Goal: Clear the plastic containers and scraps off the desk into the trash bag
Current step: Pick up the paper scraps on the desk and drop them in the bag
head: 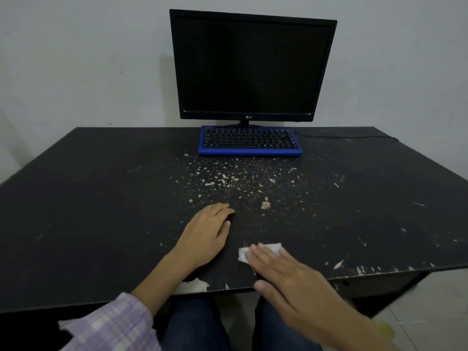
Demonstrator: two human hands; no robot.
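Scuffed black desk, one flat slab strewn with countless pale scraps; left hand rests flat, fingers together; right hand presses straight fingers on one crumpled white tissue; one monitor, one blue keyboard behind.

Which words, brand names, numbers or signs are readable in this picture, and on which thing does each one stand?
"LG", with its round logo: on the lower frame of the monitor.
Key legends on the blue keyboard: present, but too small and blurred to read.
No text is visible on the desk, on the white tissue or on the checked sleeve.
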